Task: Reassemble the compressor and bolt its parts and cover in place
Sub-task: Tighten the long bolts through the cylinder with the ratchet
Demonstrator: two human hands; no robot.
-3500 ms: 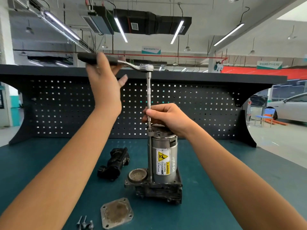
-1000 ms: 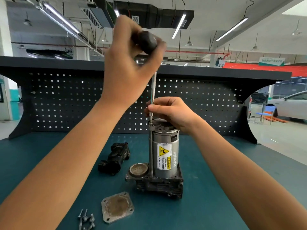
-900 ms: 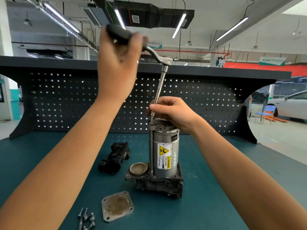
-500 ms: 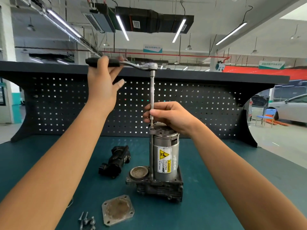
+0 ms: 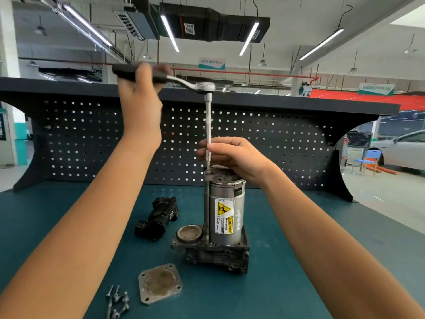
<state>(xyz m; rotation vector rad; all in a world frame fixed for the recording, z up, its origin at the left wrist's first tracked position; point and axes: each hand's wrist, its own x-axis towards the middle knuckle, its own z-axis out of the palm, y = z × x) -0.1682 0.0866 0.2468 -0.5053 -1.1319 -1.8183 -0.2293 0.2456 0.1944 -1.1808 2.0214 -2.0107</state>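
While the silver cylindrical compressor (image 5: 226, 217) stands upright mid-frame on the teal surface (image 5: 299, 261), the black-handled ratchet wrench (image 5: 200, 86) is gripped upper left by the left hand (image 5: 140, 97), fingers curled round it; its steel ext. shaft (image 5: 208, 125) is pinched by the right hand (image 5: 232, 155) just above the compressor's top.

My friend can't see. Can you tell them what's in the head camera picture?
A person's left hand grips a ratchet wrench while the right hand pinches its long extension bar atop an upright silver compressor. A square cover plate, loose bolts and a black part lie on the green table.
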